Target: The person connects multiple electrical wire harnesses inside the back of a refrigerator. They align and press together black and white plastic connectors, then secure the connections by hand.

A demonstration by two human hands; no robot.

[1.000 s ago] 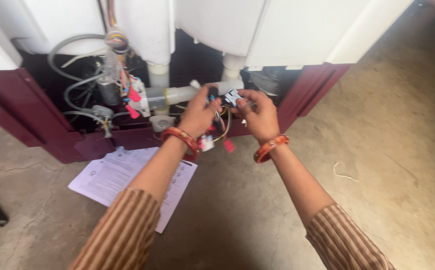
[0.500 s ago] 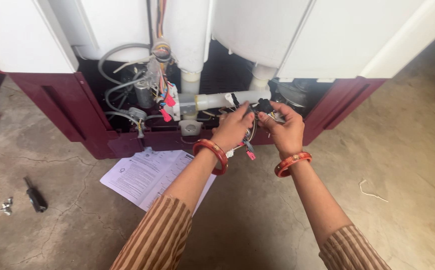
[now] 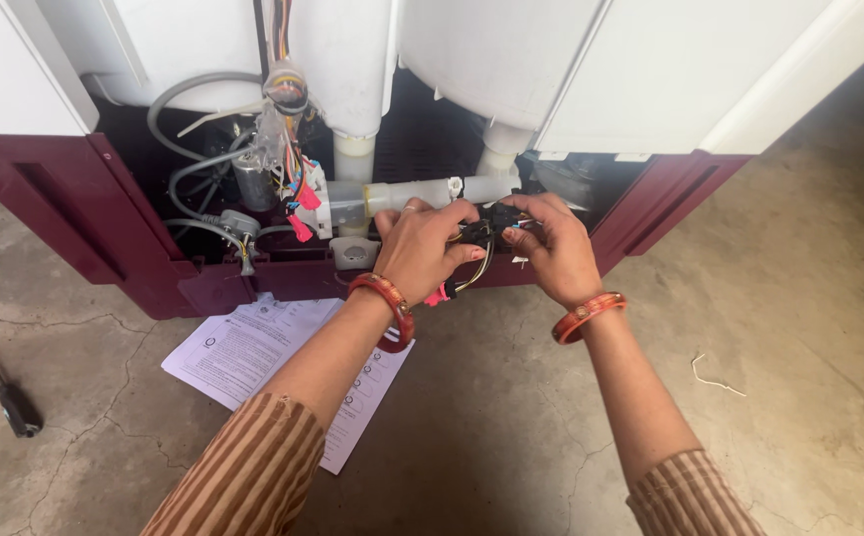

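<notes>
Below the white drain pipe, my left hand and right hand both pinch a black connector (wires trailing); tugging unevenly could snap a lead.

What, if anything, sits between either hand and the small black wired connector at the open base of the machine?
Nothing visible does. The left hand and right hand both already touch the small black wired connector, fingers closed on it from either side. The white horizontal plastic pipe runs just behind, not between. The printed paper sheet lies on the floor below.
</notes>
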